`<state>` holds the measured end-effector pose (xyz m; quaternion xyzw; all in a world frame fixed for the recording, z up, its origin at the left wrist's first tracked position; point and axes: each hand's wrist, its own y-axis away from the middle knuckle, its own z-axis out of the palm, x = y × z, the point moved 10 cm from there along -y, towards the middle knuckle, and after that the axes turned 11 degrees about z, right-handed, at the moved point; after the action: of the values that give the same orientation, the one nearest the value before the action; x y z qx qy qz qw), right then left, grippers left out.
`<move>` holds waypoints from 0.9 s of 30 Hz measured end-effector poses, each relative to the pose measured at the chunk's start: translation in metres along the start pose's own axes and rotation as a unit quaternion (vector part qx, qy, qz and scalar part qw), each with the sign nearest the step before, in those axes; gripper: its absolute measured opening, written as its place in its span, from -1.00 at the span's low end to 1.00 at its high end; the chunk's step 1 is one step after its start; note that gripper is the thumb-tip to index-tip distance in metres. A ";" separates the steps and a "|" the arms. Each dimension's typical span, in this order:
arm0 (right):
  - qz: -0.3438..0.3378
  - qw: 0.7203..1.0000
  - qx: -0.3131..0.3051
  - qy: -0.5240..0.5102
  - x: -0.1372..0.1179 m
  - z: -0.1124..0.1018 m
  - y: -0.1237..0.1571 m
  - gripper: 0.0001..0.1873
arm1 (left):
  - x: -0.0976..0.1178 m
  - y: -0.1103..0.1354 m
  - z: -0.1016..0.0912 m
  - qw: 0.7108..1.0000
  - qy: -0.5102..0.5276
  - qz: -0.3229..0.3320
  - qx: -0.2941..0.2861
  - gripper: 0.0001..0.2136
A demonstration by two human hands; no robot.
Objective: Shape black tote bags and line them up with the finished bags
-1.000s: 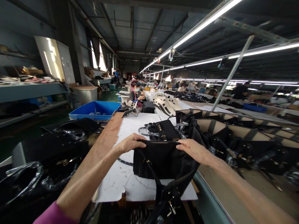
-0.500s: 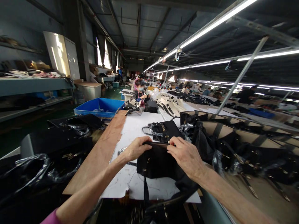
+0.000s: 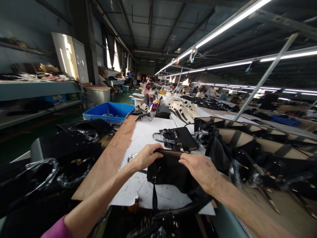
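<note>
A black handbag (image 3: 170, 172) stands raised at the near end of the table, its top edge toward me and its strap hanging down. My left hand (image 3: 148, 156) pinches that edge at the left, thumb on the near side. At the right end of the same edge, my right hand (image 3: 198, 167) grips with the fingers over it. Just beyond lies a second black handbag (image 3: 185, 137) with gold-coloured fittings and plastic-wrapped handles. Below, a black handle (image 3: 180, 211) droops past the table's front edge.
White paper (image 3: 146, 129) covers part of the wooden table (image 3: 106, 158). Rows of black bags (image 3: 247, 148) stand at the right; more black bags (image 3: 66, 152) are piled at the left. A blue bin (image 3: 106, 110) sits behind them. A person (image 3: 151, 97) works at the table's far end.
My right hand's fingers have flattened along the bag's top edge, where they were pinched before. The whole view has shifted slightly, while the left hand keeps its hold.
</note>
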<state>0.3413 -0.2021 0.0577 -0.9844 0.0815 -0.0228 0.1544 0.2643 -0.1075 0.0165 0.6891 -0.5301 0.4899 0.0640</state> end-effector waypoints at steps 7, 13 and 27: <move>0.081 0.993 0.019 0.079 0.019 0.002 -0.010 -0.74 | 0.002 -0.003 0.005 0.999 0.044 0.008 -0.024 -0.83; 0.101 0.988 0.006 0.117 0.017 0.003 -0.013 -0.77 | 0.010 -0.005 0.004 1.000 -0.003 0.024 -0.013 -0.76; 0.131 0.983 0.013 0.132 0.018 -0.002 -0.005 -0.77 | 0.017 -0.006 0.001 0.994 -0.111 0.013 0.007 -0.72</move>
<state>0.3597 -0.2005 0.0614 -0.9515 0.2289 -0.1329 0.1568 0.2687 -0.1167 0.0313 0.7331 -0.5393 0.4144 -0.0064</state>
